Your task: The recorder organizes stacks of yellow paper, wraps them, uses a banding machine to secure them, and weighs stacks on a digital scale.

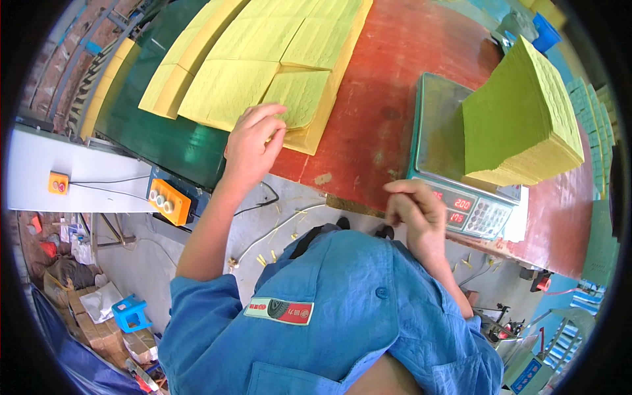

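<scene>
Head view: the left hand point(255, 145) is resting palm down with its fingers spread and curling over the near edge of the nearest stack of yellow sheets point(297, 108), seeming to be pinching up the top few leaves rather than gripping the whole block. That stack is lying at the front edge of the red table point(388, 79), touching a wider row of like yellow stacks point(263, 33) behind it. The right hand point(415, 210) is hanging loosely curled and holding nothing, just in front of the readout of the weighing scale point(438, 131), on whose pan a tall pile of yellow-green sheets point(520, 118) is already sitting. As I judge it, the person is picking off more sheets to bring the weighed pile up. The next move would call for lifting a thin, clean portion without dragging the leaves beneath it.
</scene>
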Motion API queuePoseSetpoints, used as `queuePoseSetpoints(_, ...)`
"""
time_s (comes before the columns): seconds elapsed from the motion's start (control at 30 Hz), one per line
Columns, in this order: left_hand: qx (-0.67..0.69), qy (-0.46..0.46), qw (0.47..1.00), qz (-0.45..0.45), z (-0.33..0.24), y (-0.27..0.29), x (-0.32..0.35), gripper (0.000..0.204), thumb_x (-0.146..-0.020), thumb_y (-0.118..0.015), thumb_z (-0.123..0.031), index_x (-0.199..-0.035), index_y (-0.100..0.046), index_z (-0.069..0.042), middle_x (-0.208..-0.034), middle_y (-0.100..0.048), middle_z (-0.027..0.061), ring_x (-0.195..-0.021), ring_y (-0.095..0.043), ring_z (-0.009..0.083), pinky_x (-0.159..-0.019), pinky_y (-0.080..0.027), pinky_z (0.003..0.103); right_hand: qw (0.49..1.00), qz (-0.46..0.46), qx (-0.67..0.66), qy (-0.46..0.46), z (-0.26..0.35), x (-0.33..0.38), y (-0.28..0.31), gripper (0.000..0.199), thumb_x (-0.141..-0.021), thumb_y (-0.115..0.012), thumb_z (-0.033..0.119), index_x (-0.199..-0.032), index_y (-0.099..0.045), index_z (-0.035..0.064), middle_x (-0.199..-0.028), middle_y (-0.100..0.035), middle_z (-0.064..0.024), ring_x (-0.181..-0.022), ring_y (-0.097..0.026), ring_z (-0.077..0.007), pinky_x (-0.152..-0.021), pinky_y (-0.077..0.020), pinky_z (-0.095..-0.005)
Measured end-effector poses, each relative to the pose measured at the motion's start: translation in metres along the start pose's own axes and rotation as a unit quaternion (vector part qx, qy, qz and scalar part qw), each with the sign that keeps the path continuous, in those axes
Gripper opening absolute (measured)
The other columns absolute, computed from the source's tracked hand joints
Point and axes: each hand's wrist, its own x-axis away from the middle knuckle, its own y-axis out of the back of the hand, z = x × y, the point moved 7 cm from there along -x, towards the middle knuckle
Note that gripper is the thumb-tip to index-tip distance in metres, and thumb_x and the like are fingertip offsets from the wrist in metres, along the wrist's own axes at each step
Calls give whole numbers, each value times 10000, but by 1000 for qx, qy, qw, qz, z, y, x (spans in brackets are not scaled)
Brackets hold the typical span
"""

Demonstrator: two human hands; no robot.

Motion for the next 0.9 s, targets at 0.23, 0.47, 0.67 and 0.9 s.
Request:
queuePoseSetpoints(0.23,90,15,996,-15,-89,-31,23,107,-765,-682,6,-824,-594,-7,-1139,-637,148,-1101,-591,350,-927,-465,435,984,111,-126,-55,-24,-25,-50,398,-951,-601,145,-1300,-491,-12,-1138,-604,-88,-1057,-557,-154,-921,-460,-310)
queuePoseSetpoints(0.47,75,-21,996,39,-144,-15,20,220,-753,-711,5,-966,-654,-1,-1188,-626,179,-1075,-605,354,-900,-492,431,995,77,52,44,-19,-21,-10,250,-900,-583,65,-1141,-592,0,-920,-655,-154,-875,-639,-196,-788,-502,-344)
queuePoseSetpoints(0.67,48,-139,977,156,-203,-1,-42,244,-724,-749,-52,-937,-641,-2,-907,-670,107,-820,-631,290,-714,-495,384,925,181,261,206,103,10,37,291,-888,-624,52,-1172,-572,14,-915,-656,-212,-838,-678,-301,-747,-515,-370)
queuePoseSetpoints(0.9,236,158,949,136,-209,0,-77,104,-858,-669,-55,-930,-644,16,-850,-656,25,-775,-606,124,-671,-476,289,953,72,183,229,205,21,123,365,-866,-659,32,-1223,-584,26,-964,-674,-87,-844,-655,-140,-724,-519,-308)
